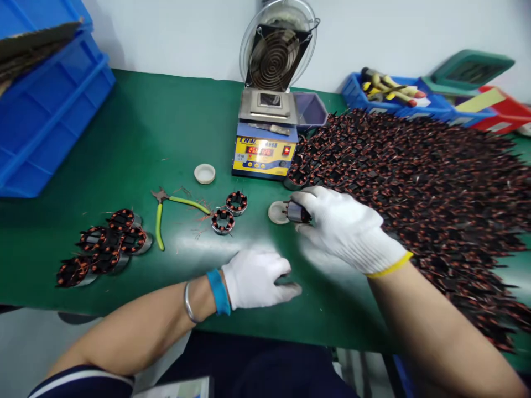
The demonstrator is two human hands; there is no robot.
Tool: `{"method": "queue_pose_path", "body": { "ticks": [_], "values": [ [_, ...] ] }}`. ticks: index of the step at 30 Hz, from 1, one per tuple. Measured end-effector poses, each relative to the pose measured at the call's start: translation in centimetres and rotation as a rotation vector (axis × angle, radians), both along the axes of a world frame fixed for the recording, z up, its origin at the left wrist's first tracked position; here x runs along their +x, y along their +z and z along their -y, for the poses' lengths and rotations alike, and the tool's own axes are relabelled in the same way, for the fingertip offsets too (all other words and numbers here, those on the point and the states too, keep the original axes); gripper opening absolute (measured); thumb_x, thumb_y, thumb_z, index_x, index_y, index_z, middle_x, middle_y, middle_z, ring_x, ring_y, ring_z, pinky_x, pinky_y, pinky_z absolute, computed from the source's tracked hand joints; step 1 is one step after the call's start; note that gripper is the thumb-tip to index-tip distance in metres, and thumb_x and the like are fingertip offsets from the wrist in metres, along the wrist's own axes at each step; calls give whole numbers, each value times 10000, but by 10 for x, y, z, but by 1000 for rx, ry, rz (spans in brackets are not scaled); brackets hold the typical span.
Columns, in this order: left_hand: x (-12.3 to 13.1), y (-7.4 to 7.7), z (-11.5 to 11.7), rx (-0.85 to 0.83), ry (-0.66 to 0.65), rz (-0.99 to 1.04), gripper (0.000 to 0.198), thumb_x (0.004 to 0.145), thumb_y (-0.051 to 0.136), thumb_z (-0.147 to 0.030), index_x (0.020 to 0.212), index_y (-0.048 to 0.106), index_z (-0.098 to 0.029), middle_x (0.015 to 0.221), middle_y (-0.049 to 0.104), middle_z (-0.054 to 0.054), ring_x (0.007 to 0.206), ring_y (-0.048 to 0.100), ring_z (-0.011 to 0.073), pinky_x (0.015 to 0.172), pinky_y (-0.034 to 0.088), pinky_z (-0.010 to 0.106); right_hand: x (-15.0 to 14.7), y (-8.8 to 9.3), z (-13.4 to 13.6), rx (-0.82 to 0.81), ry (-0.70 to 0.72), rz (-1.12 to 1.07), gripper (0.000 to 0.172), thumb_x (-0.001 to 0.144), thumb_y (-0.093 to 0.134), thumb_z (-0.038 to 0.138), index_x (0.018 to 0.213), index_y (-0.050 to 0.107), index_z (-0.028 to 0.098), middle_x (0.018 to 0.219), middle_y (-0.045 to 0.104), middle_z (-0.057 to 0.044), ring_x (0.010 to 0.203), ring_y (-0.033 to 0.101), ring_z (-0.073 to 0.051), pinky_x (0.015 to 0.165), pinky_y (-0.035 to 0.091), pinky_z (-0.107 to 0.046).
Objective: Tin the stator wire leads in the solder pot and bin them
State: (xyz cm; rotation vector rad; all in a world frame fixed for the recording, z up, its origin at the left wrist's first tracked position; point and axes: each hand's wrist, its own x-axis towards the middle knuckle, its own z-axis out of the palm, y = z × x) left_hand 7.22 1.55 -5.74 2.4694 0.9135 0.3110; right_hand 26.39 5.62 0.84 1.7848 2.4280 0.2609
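My right hand (pixel 340 224), in a white glove with a yellow cuff, grips a motor stator (pixel 295 212) tilted on its side. The stator's wire ends face a small white dish (pixel 277 213); whether they touch it I cannot tell. Nearer the front edge rests my left hand (pixel 261 279), gloved in white with a blue cuff, thumb and fingers apart around nothing. Two stators (pixel 223 221) stand beyond it, beside side cutters (pixel 161 213) with green handles. Farther back is a second white dish (pixel 204 173).
A solder pot (pixel 265 149) with a lit display stands at the back, a fan (pixel 274 58) above it. Many stators (pixel 415 193) cover the right side; several more (pixel 103 243) sit at left. Blue bins (pixel 53 110) rise at far left, and a tool tray (pixel 352 91) lies back right.
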Motion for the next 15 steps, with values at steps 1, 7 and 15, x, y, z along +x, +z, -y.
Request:
{"method": "queue_pose_path", "body": {
  "ticks": [1, 7, 15],
  "values": [
    [0, 1, 0, -4, -1, -6, 398, 927, 592, -551, 754, 646, -197, 729, 702, 32, 677, 664, 191, 592, 442, 290, 1, 1, -1, -1, 5, -34, 442, 882, 622, 360, 1309, 644, 246, 1238, 670, -88, 881, 643, -256, 597, 412, -328],
    [1, 3, 1, -60, 5, -19, 382, 920, 610, -549, 775, 637, -197, 755, 698, 36, 694, 666, 203, 609, 467, 294, -2, 8, -5, 63, -20, -61, 430, 856, 634, 309, 1272, 680, 208, 1241, 647, -146, 1011, 603, -317, 757, 486, -389],
    [0, 4, 0, -77, -11, -23, 382, 916, 608, -551, 777, 633, -196, 784, 702, 47, 724, 669, 215, 621, 470, 307, -29, -1, -15, -73, -186, 112, 403, 1037, 380, 403, 1263, 661, 223, 1065, 673, -135, 900, 629, -261, 628, 409, -306]
  ]
}}
